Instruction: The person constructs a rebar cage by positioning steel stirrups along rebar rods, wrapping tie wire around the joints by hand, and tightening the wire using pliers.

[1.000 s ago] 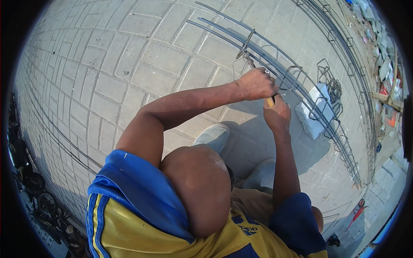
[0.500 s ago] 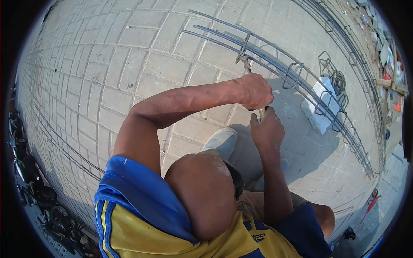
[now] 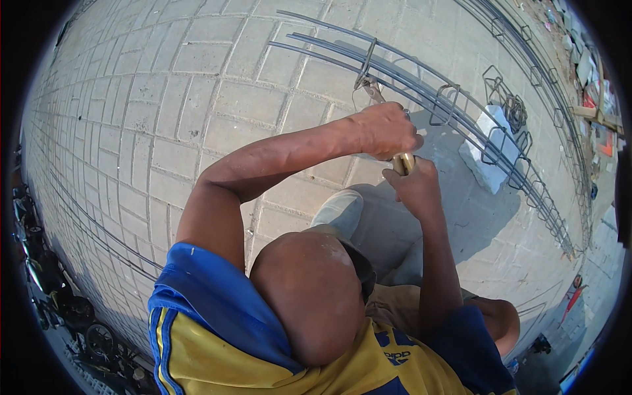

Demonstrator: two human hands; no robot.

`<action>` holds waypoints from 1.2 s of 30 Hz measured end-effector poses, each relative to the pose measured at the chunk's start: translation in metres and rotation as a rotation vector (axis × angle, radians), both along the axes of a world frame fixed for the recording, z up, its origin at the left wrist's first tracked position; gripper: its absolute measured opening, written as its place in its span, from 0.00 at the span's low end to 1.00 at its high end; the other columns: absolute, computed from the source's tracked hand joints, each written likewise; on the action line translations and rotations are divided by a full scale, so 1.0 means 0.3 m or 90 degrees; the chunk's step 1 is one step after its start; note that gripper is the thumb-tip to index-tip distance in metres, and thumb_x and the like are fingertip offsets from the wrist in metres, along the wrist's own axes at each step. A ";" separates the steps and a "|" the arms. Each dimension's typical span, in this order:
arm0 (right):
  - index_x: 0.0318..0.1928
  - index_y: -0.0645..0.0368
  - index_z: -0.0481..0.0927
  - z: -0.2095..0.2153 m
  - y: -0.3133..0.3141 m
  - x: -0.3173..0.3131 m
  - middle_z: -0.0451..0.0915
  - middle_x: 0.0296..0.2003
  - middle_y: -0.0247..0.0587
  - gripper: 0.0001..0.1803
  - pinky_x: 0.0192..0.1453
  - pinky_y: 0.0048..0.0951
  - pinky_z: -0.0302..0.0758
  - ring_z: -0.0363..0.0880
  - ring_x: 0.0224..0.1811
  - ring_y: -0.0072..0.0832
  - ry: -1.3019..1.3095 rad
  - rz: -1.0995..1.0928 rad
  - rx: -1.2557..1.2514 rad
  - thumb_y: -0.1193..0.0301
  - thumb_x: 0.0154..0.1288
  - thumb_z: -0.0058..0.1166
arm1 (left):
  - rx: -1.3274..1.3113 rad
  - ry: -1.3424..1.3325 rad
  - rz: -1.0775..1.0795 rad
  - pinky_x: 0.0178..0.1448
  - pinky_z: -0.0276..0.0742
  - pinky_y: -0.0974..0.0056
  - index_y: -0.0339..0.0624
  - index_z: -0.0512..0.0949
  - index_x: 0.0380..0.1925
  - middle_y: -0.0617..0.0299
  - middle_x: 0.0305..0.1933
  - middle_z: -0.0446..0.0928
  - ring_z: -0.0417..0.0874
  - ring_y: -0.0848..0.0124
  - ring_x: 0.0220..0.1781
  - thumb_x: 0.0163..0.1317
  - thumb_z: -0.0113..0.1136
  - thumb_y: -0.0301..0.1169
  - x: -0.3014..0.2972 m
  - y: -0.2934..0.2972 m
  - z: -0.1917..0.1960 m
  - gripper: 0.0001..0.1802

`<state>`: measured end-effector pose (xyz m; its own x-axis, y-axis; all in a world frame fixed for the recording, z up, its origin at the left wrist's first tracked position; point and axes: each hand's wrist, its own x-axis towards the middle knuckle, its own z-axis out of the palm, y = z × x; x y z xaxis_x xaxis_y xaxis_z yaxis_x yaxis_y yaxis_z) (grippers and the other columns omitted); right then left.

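Strong daylight; the paving (image 3: 197, 99) reads pale and slightly washed out, with hard, dark shadows falling to the lower right of the person and the rebar (image 3: 421, 85). Fisheye distortion bends paving joints and bars toward the rim, which ends in a black vignette. Centre is sharp; edge detail is compressed and soft.

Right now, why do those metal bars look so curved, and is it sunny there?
In the head view the fisheye lens bends the straight steel bars and the paving lines toward the rim, and black corners ring the picture. Hard sunlight casts a sharp dark shadow on the paving beside the white block. The left hand and right hand look sharp, not blurred.
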<state>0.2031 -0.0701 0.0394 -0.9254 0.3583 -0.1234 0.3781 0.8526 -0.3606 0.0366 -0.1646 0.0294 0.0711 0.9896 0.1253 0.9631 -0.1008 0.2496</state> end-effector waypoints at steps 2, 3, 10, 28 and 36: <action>0.36 0.67 0.78 0.034 0.078 -0.050 0.80 0.23 0.44 0.16 0.27 0.35 0.74 0.78 0.21 0.31 -0.261 -0.301 -0.952 0.69 0.52 0.68 | 0.163 0.021 -0.040 0.36 0.81 0.58 0.45 0.78 0.26 0.61 0.29 0.81 0.86 0.60 0.34 0.52 0.60 0.31 0.002 -0.011 -0.033 0.04; 0.36 0.67 0.78 0.013 0.081 -0.027 0.80 0.23 0.44 0.16 0.27 0.35 0.74 0.78 0.21 0.31 -0.256 -0.309 -0.954 0.69 0.52 0.68 | 0.311 0.039 -0.071 0.36 0.81 0.57 0.45 0.79 0.27 0.62 0.29 0.82 0.86 0.60 0.34 0.52 0.60 0.31 0.014 -0.016 -0.054 0.04; 0.33 0.61 0.79 -0.037 0.023 -0.064 0.77 0.21 0.42 0.13 0.24 0.36 0.75 0.77 0.19 0.32 -0.267 -0.101 -0.355 0.66 0.57 0.67 | 0.005 0.032 -0.036 0.31 0.81 0.56 0.47 0.79 0.28 0.62 0.23 0.81 0.87 0.61 0.30 0.55 0.58 0.35 -0.003 0.039 -0.039 0.06; 0.56 0.63 0.72 0.039 0.208 -0.097 0.85 0.42 0.44 0.21 0.36 0.27 0.79 0.84 0.38 0.29 -0.352 0.008 -0.819 0.68 0.67 0.59 | 0.294 -0.202 0.242 0.62 0.72 0.55 0.43 0.73 0.51 0.54 0.55 0.73 0.76 0.59 0.59 0.60 0.62 0.37 0.145 -0.215 -0.018 0.21; 0.68 0.63 0.63 0.034 0.228 -0.075 0.80 0.52 0.49 0.34 0.47 0.36 0.83 0.81 0.50 0.33 -0.449 -0.032 -0.860 0.68 0.67 0.61 | 0.329 -1.354 0.714 0.60 0.73 0.57 0.37 0.68 0.57 0.56 0.50 0.75 0.77 0.64 0.54 0.71 0.54 0.54 0.084 -0.151 -0.131 0.30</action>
<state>0.1807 -0.0015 0.0495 -0.5300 -0.3525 -0.7713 0.8188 0.0241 -0.5736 0.0616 -0.2100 -0.0100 -0.7007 0.4400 -0.5617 -0.7038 -0.2969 0.6454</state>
